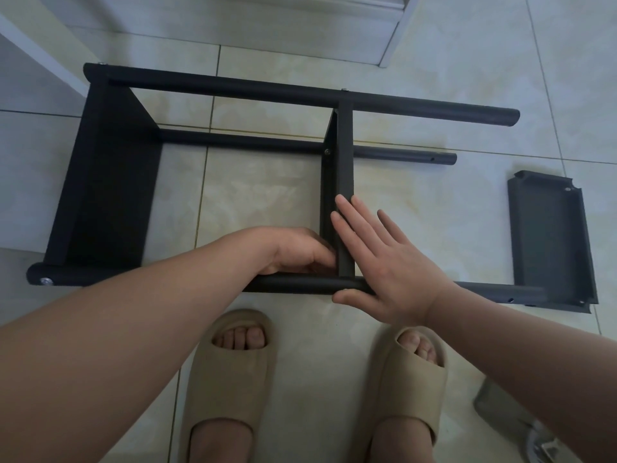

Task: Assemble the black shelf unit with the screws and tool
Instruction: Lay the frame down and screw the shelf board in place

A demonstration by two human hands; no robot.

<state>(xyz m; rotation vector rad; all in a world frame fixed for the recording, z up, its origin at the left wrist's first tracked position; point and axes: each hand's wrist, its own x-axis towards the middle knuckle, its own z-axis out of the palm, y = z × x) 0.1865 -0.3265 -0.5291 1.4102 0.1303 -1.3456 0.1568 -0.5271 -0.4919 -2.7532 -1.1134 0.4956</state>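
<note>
Right hand (384, 272): we log it flat, with fingers straight and slightly spread. It lies across the near pole (300, 285) and up along the edge of the middle panel (344, 168). The thumb presses the pole's near side, and the hand clasps nothing.

Left hand (300, 252): just left of the right hand, on the other face of the middle panel, in the corner where that panel meets the near pole. The fingers curl inward against the panel. Their tips are hidden, so we cannot tell whether they pinch anything.

Shelf unit (217, 85): black, lying on its side on the tiled floor (267, 195), under and beyond both hands. We count an end panel (107, 182) well left of the left hand and two more poles beyond the fingertips.

Screw (45, 281): a silver head at the near pole's left end, well left of the left hand.

Loose panel (551, 242): well right of the right hand, flat on the floor, with its near edge meeting the near pole's right end.

Slippers (230, 379): a beige pair with feet in them, nearer to us than both hands.

Grey object (500, 406): below the right forearm; we cannot identify it.
</note>
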